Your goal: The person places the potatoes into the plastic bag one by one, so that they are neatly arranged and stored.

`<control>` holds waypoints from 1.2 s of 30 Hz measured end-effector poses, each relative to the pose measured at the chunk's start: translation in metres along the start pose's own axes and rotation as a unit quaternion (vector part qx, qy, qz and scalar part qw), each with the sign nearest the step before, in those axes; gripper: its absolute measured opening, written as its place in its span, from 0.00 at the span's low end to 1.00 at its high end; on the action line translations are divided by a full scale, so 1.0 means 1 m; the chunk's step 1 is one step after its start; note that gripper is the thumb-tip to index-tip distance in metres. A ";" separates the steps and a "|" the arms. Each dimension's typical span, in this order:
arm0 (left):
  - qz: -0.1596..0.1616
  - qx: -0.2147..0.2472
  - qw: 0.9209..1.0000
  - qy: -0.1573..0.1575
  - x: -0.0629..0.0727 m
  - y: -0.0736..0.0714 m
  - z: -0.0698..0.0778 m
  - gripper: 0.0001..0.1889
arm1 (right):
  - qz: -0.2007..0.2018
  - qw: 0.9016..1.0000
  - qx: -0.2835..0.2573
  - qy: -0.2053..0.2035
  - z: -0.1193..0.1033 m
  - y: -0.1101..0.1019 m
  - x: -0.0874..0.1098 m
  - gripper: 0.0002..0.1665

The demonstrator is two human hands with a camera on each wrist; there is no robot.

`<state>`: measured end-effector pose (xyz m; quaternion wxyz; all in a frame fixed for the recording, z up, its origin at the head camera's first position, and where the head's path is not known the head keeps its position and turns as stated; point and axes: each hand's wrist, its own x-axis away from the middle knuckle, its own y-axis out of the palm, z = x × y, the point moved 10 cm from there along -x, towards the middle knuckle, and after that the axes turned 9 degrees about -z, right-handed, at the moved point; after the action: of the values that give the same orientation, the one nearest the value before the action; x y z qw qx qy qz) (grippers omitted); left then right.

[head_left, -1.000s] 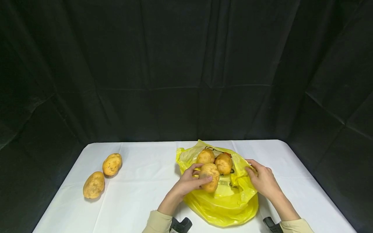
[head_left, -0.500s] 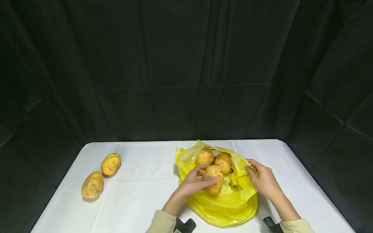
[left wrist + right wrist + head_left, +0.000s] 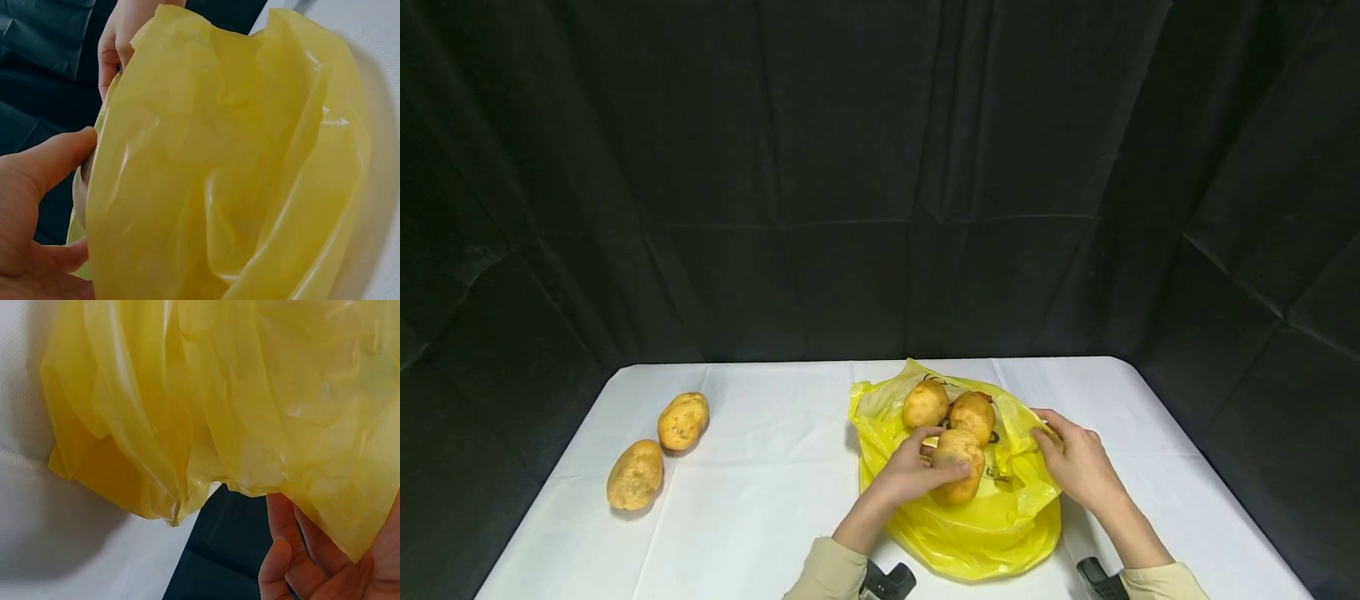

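Note:
My left hand [image 3: 912, 477] grips a potato [image 3: 959, 451] over the opening of a yellow plastic bag [image 3: 973, 546]. Two more potatoes lie inside the bag, one at the back left [image 3: 925, 403] and one beside it [image 3: 973, 416]. At the bag's right rim, my right hand [image 3: 1077, 460] pinches the plastic between thumb and fingers. In the left wrist view the bag wall [image 3: 225, 156] hides most of the held potato, while the left thumb [image 3: 59, 156] shows at its edge. The right wrist view has the right hand [image 3: 319, 562] partly covered by the plastic.
On the left of the white-covered table [image 3: 760, 500] rest two loose potatoes, one farther back [image 3: 683, 422] and one nearer [image 3: 636, 475]. A black cloth [image 3: 865, 183] hangs behind the table and along both sides. Dark wrist devices sit below each hand.
My left hand has shifted right and slightly toward the near side with the potato, deeper over the bag's opening. My right hand keeps its place on the rim.

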<state>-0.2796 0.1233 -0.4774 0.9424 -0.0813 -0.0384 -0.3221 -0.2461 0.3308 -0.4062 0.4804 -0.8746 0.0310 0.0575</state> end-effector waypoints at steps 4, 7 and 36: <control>0.000 -0.007 1.000 -0.004 -0.001 0.003 -0.001 0.37 | 0.001 1.000 0.001 -0.001 0.000 0.001 0.000 0.18; -0.006 0.001 1.000 -0.006 -0.003 0.006 0.000 0.36 | 0.003 1.000 0.003 -0.002 -0.001 0.001 0.000 0.18; -0.016 -0.028 0.999 -0.018 -0.017 0.033 0.004 0.32 | -0.003 1.000 0.003 0.000 -0.002 0.000 -0.001 0.18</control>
<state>-0.2728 0.1601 -0.4794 0.9338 -0.1128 -0.0481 -0.3362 -0.2473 0.3287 -0.4050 0.4828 -0.8735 0.0282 0.0559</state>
